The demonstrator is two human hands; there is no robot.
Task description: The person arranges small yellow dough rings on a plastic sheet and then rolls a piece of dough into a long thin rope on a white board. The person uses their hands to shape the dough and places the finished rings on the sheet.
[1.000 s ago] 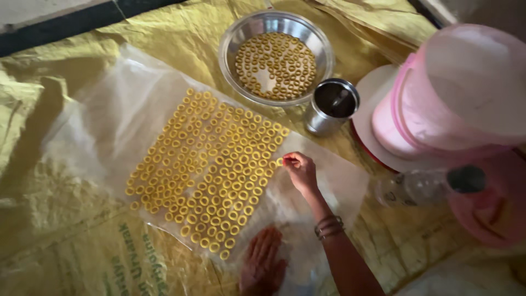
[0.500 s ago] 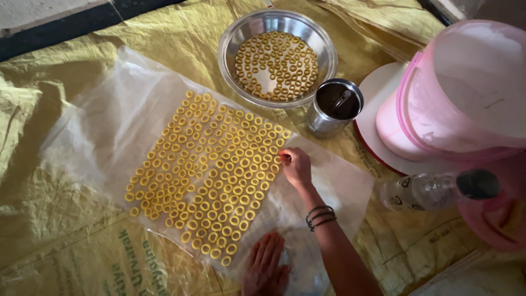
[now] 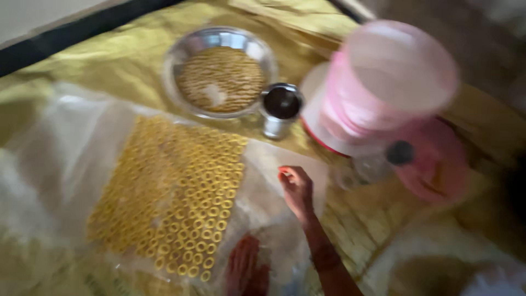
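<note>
Rows of small yellow dough rings (image 3: 175, 192) lie on a clear plastic sheet (image 3: 55, 142). My right hand (image 3: 297, 189) hovers over the bare right part of the sheet, just right of the rings, with its fingers curled. The blur hides whether it pinches a ring. My left hand (image 3: 245, 269) rests flat on the sheet at the bottom edge, next to the nearest row. A steel bowl (image 3: 178, 52) holding more rings sits beyond the rows.
A steel cup (image 3: 279, 109) stands right of the bowl. A big pink lidded container (image 3: 383, 87) sits on the right, with a dark-capped clear bottle (image 3: 400, 153) lying in front of it. Yellow sack cloth (image 3: 120, 60) covers the floor. The whole view is motion-blurred.
The camera has swung and blurred. My right hand has drawn back from the edge of the ring rows, to the right and nearer to me. My left hand stays flat on the sheet.
</note>
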